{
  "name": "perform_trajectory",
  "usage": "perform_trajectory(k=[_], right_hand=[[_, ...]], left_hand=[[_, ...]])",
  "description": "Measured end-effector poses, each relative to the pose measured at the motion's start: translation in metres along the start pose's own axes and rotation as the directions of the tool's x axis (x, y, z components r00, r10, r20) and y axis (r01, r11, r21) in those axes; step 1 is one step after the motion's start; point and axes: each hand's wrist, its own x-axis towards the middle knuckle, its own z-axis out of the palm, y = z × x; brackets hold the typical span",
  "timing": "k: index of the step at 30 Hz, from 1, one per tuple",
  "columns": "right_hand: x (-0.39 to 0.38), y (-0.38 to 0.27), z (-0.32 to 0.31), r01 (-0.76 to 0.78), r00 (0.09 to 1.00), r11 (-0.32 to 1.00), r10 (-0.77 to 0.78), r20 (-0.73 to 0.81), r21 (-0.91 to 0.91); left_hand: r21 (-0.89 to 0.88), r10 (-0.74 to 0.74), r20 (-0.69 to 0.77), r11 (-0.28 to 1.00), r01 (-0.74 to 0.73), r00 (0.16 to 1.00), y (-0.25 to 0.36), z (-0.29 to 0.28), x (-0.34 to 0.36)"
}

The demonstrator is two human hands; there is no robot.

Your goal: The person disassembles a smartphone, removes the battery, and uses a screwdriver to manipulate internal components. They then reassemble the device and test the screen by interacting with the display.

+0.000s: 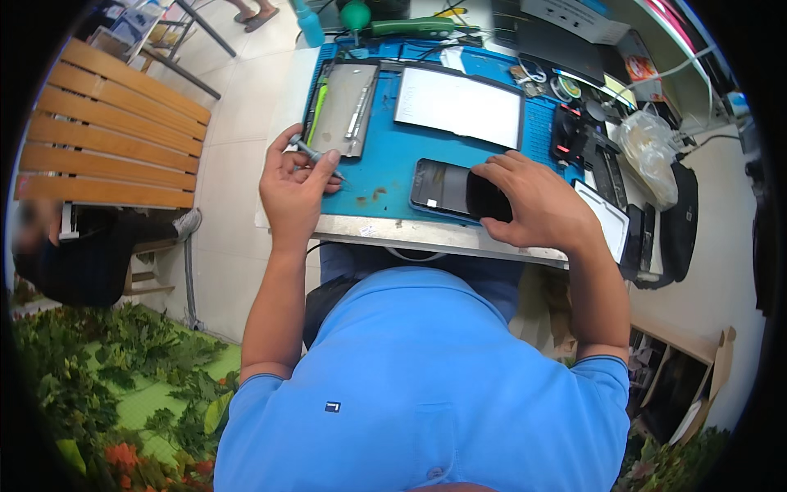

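Note:
My left hand (297, 184) grips a small grey screwdriver (305, 148) between thumb and fingers, its thin tip pointing right and down over the blue work mat (381, 184). On the mat's front part lies a dark smartphone (447, 187), screen up, with a small white label near its left end. My right hand (533, 197) lies over the phone's right end, fingers and thumb spanning its far and near edges. The palm hides that end. Beyond the phone rests a white board in a dark frame (459, 105).
A grey tray (348, 98) holding slim metal tools lies behind my left hand. A green air blower (355, 15) stands at the back. Black fixtures (566, 131) and a clear plastic bag (649, 152) crowd the right. A person sits left near a wooden slatted bench (115, 131).

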Motion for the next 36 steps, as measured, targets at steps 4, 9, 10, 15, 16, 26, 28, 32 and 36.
perform_trajectory(k=[4,9,10,15,16,26,28,32,36], right_hand=[[0.005,0.013,-0.005,0.018,0.999,0.995,-0.022,0.032,0.099],[0.004,0.023,-0.002,-0.005,1.000,0.985,0.002,0.015,0.173],[0.004,0.023,0.000,0.005,1.000,0.985,-0.006,0.001,0.174],[0.000,0.017,0.005,0.027,0.999,0.990,-0.024,-0.025,0.142],[-0.001,0.016,0.006,0.028,0.999,0.991,-0.023,-0.044,0.129],[-0.016,0.017,0.021,0.084,0.975,0.981,-0.045,-0.216,0.174],[-0.013,0.021,0.020,0.107,0.974,0.977,-0.066,-0.215,0.186],[-0.005,0.031,0.012,0.081,0.994,0.972,-0.063,-0.088,0.219],[0.002,0.038,0.007,0.065,0.997,0.948,-0.047,-0.062,0.312]], left_hand=[[-0.002,0.123,-0.031,0.992,-0.123,0.992,-0.008,-0.005,-0.002],[-0.016,0.202,-0.068,0.979,-0.203,0.977,-0.007,-0.002,-0.007],[-0.015,0.200,-0.066,0.979,-0.201,0.978,-0.006,-0.002,-0.007],[-0.008,0.194,-0.059,0.981,-0.195,0.979,-0.005,-0.003,-0.005],[-0.007,0.191,-0.059,0.981,-0.192,0.980,-0.005,-0.003,-0.005],[0.008,0.174,-0.053,0.985,-0.174,0.983,-0.005,-0.003,-0.005],[0.005,0.176,-0.052,0.984,-0.176,0.983,-0.005,-0.003,-0.005],[0.008,0.172,-0.051,0.985,-0.172,0.984,-0.003,-0.002,-0.006],[-0.003,0.173,-0.033,0.985,-0.173,0.984,0.001,0.001,-0.009]])
